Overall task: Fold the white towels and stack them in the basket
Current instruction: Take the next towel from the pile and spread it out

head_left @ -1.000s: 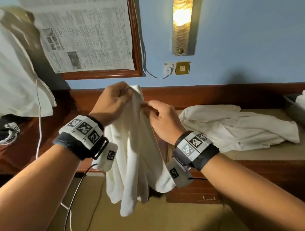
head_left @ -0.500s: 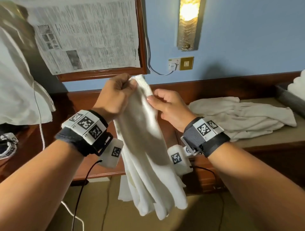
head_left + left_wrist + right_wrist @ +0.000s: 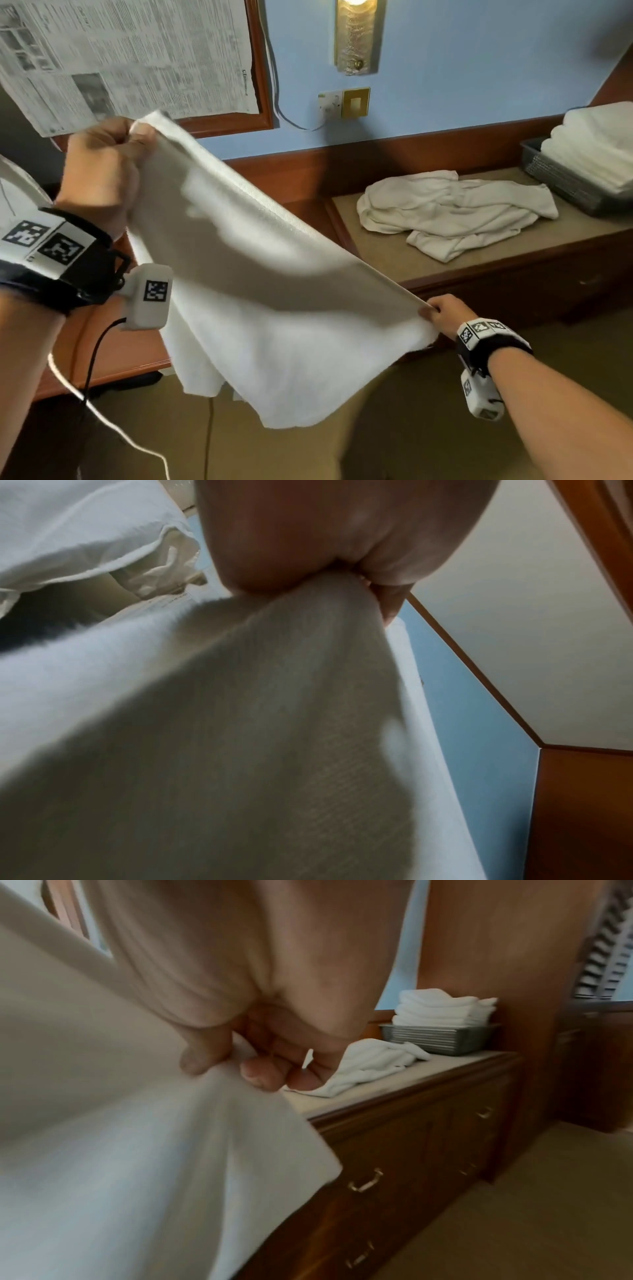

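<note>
Currently the left hand and right hand each pinch one corner of a white towel, stretching its top edge taut in mid-air, presumably to square it for folding. Folded towels fill the basket on the table.

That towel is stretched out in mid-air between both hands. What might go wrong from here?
1. The right hand only pinches a corner of the towel with its fingertips; a tug might slip it free.
2. The towel's loose lower edge hangs low and might brush the floor.
3. The folded stack already rises above the basket rim, so one more towel on top might tip it.
</note>
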`<state>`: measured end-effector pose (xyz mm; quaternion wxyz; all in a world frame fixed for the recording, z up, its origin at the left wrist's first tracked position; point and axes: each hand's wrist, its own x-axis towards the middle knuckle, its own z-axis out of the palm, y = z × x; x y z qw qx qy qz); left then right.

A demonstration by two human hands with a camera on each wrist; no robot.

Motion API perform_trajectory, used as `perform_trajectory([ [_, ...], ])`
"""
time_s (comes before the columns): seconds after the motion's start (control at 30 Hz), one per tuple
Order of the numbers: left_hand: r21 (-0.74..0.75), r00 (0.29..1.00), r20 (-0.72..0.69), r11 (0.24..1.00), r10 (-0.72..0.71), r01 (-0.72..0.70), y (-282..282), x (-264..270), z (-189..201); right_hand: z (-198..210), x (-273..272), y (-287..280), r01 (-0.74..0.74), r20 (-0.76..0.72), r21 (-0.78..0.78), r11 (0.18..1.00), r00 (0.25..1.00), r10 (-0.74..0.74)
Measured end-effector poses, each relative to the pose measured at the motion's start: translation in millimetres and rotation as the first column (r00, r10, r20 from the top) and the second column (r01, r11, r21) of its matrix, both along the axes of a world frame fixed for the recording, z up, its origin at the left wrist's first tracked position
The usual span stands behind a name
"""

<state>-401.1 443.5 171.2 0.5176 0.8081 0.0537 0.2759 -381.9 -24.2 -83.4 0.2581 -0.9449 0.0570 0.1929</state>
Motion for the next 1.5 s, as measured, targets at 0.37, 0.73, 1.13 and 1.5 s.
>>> perform_trajectory([
  [0.37,-0.021,0.979,-0.054,0.981,-0.196,0.195,-48.4,-18.6,-8.3,22.2,13.3,32.1,0.032,0.064,-0.122,0.992,0.998,-0.024],
  [0.73,0.184,0.935,-0.135,0.919,-0.328,0.349,-158.1,0.3,-14.9,219.1,23.7,134.8,-0.53,0.541,0.641,0.555,0.825,0.163],
  [1.13,-0.003,0.982,0.138,0.991,-0.13,0.131,-194.8,14.0,-9.6,289.3,86.6,120.9,-0.683,0.834,0.414,0.602,0.549,0.05],
  [1.5,-0.078,0.954,0.277,0.987,-0.113,0.14,-262.6,41.1,-7.9,371.3,129.9,62.1,-0.733,0.929,0.265,0.626,0.369,0.039],
])
